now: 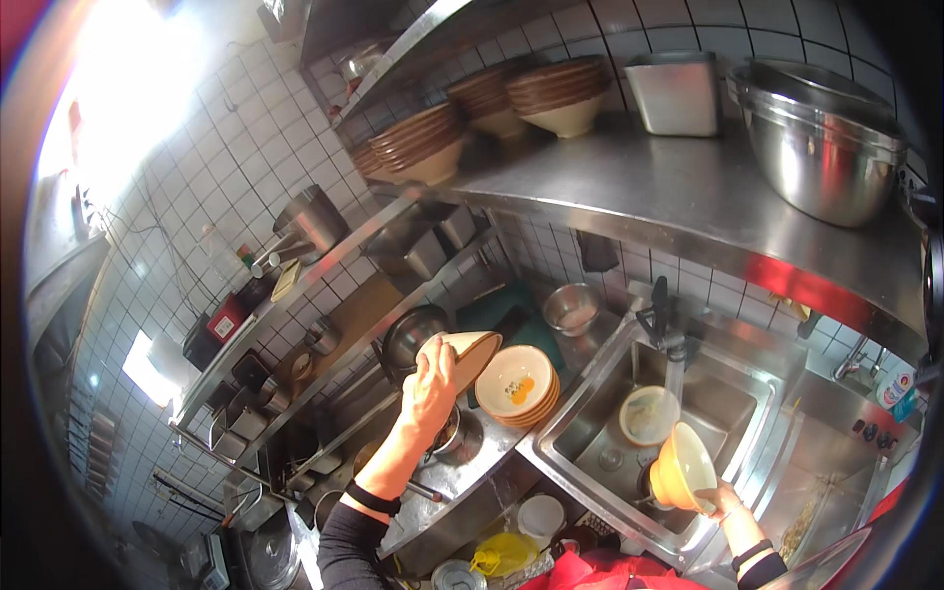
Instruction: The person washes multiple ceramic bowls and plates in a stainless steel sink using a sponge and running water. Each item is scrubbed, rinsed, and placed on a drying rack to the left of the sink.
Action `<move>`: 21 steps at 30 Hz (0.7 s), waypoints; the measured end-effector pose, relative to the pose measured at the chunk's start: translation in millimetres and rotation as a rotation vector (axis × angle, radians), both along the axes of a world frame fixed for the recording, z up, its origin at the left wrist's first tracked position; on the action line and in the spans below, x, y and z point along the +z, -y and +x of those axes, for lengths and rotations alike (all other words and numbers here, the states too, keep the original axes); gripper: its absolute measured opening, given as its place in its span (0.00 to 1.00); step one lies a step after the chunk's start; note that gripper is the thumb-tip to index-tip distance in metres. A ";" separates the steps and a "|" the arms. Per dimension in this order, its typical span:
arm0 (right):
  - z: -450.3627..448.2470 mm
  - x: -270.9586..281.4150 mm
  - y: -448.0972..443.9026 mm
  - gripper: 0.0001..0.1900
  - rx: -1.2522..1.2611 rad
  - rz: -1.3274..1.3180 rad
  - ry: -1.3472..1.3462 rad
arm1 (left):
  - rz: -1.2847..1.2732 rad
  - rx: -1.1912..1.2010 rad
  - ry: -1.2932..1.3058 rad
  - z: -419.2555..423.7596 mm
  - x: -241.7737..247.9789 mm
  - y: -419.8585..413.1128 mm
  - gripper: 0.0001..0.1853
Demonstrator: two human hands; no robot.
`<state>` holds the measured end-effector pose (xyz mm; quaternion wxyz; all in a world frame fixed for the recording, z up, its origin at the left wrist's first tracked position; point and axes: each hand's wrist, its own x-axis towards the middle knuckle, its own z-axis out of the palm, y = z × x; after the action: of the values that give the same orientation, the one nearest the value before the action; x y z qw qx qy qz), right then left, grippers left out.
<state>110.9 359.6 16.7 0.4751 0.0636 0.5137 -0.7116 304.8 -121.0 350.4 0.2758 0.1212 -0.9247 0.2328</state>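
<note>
My left hand (pixel 429 380) grips a tilted bowl (pixel 472 358), cream outside with a brown rim, over the counter. Beside it stands a stack of bowls (pixel 514 380); the top one holds orange-yellow and dark specks of residue. Over the front of the steel sink (pixel 582 435) my right hand (pixel 723 501) holds a yellow bowl (pixel 672 472) by its rim, tipped on its side with the cream inside facing right. Water runs from the faucet (pixel 672 343) into another bowl (pixel 649 415) standing in the basin, which holds cloudy liquid.
A steel shelf (pixel 627 173) spans above the sink, bearing stacked bowls (pixel 557 92) and large steel mixing bowls (pixel 818 147). A small metal bowl (pixel 571 308) sits behind the sink's left corner. On the left are wall shelves (pixel 332 273) with pots. A yellow jug (pixel 505 553) stands below.
</note>
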 end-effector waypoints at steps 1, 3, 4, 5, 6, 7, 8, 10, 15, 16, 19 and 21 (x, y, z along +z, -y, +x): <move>-1.4 0.2 1.2 0.29 -0.011 0.013 -0.070 | 0.155 0.052 -0.144 1.6 -2.7 2.0 0.22; -0.6 -1.4 1.4 0.28 -0.052 -0.088 0.016 | 0.489 0.255 -0.256 9.8 9.1 10.5 0.21; 0.2 -3.4 1.3 0.28 -0.039 -0.079 0.027 | 0.564 0.225 -0.412 14.4 24.3 16.8 0.18; -0.2 -5.9 1.3 0.29 -0.024 -0.102 0.027 | 0.635 0.025 -0.584 17.4 42.8 23.2 0.14; 0.1 -8.8 0.9 0.28 -0.036 -0.064 0.024 | 0.880 0.027 -0.659 18.8 68.5 32.2 0.13; 0.2 -12.0 1.0 0.29 -0.049 -0.058 0.018 | 1.221 -0.208 -0.848 14.1 88.2 35.0 0.12; -0.2 -15.3 1.3 0.29 -0.061 -0.062 0.008 | 1.377 -0.103 -0.820 12.4 115.1 39.7 0.11; -0.3 -21.6 3.6 0.30 -0.057 0.039 0.006 | 1.531 -0.051 -0.786 -16.8 159.7 46.0 0.11; -7.4 -30.7 17.6 0.31 0.001 0.219 -0.358 | 1.861 -0.316 -0.547 -130.0 219.2 76.7 0.24; -7.9 -31.3 21.9 0.29 -0.063 0.263 -0.337 | 2.097 -0.337 -0.590 -155.2 218.5 88.5 0.26; -13.2 -27.6 32.9 0.27 -0.134 0.011 -0.230 | 1.769 -0.429 -0.212 -193.4 229.0 127.9 0.33; -13.8 -24.1 42.0 0.25 -0.126 0.150 -0.232 | 1.879 -0.409 -0.320 -195.4 232.2 146.1 0.34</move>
<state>97.2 317.6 -7.4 0.3608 0.0486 0.6118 -0.7023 109.4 -267.1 582.6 0.2241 0.1591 -0.6886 -0.6711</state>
